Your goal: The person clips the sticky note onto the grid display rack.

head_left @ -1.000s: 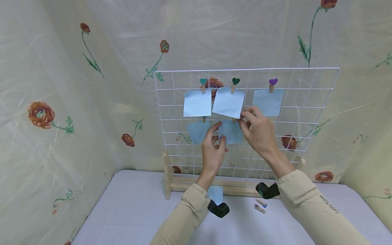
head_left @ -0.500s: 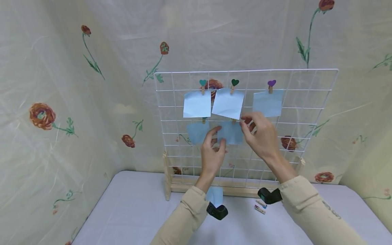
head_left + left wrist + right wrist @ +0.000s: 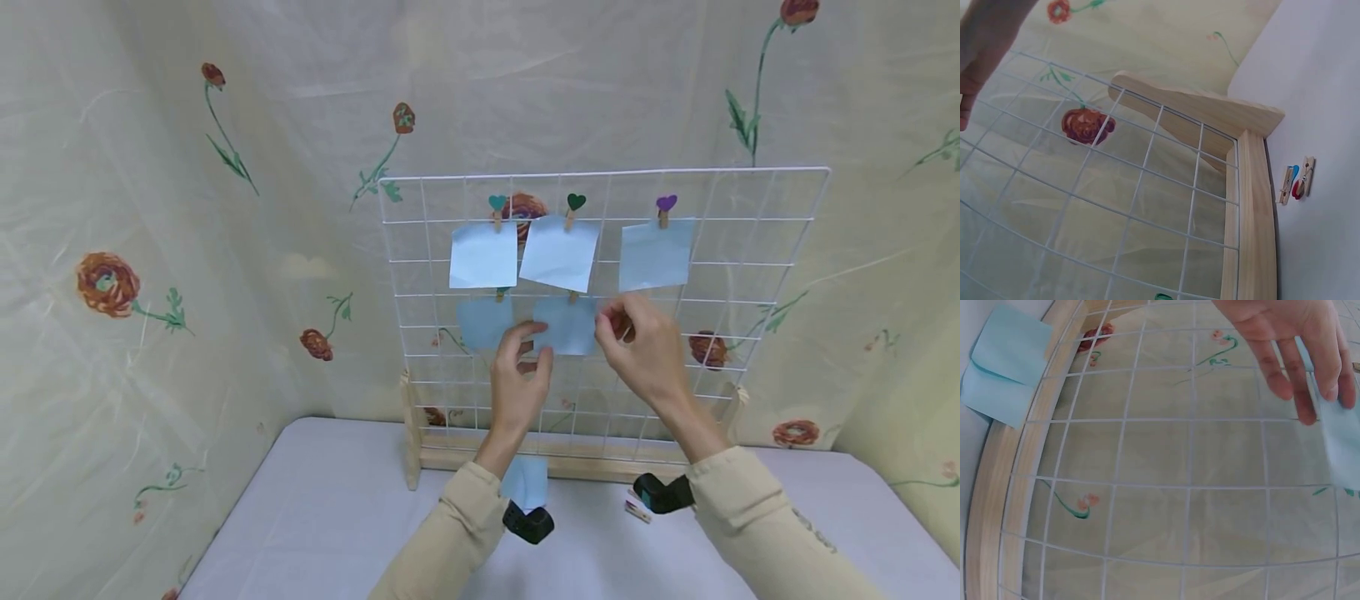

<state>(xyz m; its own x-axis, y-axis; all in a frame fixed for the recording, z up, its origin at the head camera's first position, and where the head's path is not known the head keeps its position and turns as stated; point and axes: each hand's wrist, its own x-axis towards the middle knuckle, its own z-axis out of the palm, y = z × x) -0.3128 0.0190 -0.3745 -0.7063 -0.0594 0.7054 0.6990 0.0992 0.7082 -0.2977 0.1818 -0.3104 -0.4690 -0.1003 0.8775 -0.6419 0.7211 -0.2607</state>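
My left hand (image 3: pixel 516 387) is at the left edge of the lower middle blue sticky note (image 3: pixel 567 327), index finger and thumb apart at its edge. My right hand (image 3: pixel 647 354) has thumb and index finger together at the note's right edge. A clothespin (image 3: pixel 573 297) clips this note's top to the white wire grid (image 3: pixel 735 265). In the right wrist view, the left fingers (image 3: pixel 1302 403) overlap the note (image 3: pixel 1342 447). In the left wrist view, part of the right hand (image 3: pixel 979 53) shows at the upper left; its fingertips are partly cut off.
Three notes (image 3: pixel 483 257) hang above under heart-topped clothespins (image 3: pixel 576 202); another note (image 3: pixel 480 323) hangs lower left. Wooden feet (image 3: pixel 410 429) support the grid. Loose notes (image 3: pixel 999 400) lie at its base. Loose clothespins (image 3: pixel 1304 178) lie on the table (image 3: pixel 337 517).
Both hands have slid downward along the note's sides. The right hand's fingertips have left the lower corner of the note above and drawn together beside the lower one.
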